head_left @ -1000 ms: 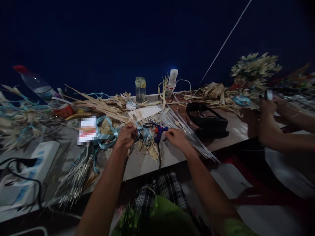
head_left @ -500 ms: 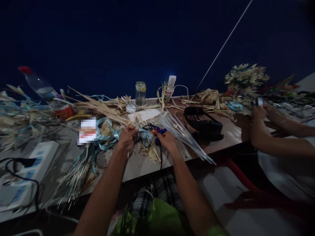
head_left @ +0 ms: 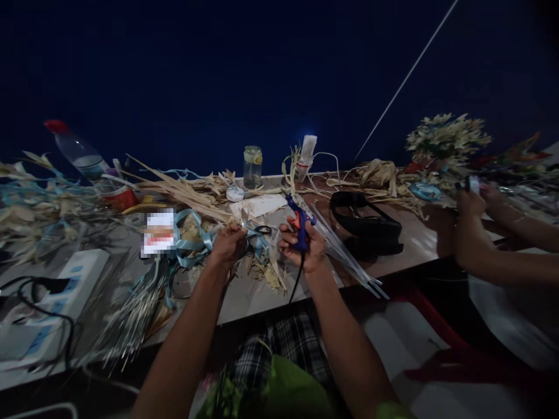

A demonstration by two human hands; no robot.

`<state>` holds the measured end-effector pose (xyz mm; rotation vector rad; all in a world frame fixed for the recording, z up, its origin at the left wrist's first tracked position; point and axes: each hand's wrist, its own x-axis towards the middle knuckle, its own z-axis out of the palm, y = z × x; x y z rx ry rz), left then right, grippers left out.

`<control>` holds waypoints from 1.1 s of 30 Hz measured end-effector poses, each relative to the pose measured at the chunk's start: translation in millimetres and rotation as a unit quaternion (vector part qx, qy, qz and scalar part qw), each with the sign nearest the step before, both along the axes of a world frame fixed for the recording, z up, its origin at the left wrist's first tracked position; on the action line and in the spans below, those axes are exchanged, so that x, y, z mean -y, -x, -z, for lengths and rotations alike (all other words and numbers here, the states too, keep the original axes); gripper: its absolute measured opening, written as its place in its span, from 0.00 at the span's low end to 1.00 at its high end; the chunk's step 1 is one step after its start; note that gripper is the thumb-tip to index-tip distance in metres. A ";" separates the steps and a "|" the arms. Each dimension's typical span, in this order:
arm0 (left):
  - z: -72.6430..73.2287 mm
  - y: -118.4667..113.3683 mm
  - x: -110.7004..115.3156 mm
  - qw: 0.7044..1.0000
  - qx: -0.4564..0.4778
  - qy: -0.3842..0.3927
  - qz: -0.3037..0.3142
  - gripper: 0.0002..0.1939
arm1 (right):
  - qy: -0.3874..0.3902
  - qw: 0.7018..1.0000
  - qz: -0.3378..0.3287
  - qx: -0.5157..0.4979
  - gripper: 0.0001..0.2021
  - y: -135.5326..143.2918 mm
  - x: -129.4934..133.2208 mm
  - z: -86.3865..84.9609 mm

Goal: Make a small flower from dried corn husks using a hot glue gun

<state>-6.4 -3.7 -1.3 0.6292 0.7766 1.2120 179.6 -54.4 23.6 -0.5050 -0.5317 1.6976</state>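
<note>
My right hand [head_left: 309,247] is wrapped round a blue and red glue gun [head_left: 301,227], its tip pointing up and away and a black cord hanging below. To the left, my left hand [head_left: 228,244] pinches something small and pale that I cannot make out. Light blue ribbon [head_left: 191,256] lies in loops just left of my left hand. Between the two hands are more ribbon and dry husk scraps [head_left: 271,274]. Clear glue sticks [head_left: 349,256] lie beside my right hand.
A black headset-like object [head_left: 369,224] lies on the right. A jar [head_left: 252,166] and cup [head_left: 302,169] stand at the back. On the left are a power strip [head_left: 82,279], a phone [head_left: 158,234], wires [head_left: 135,314] and a bottle [head_left: 81,154]. Another person's hands [head_left: 474,203] are far right.
The glue gun has been raised and turned upward in my right hand, away from my left hand. My left hand stays nearly in place. The view has shifted slightly.
</note>
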 end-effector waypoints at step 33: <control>6.3 -11.3 1.1 0.990 -0.138 -0.028 -0.008 0.17 | -0.030 0.951 0.080 0.297 0.12 48.4 -54.3 19.3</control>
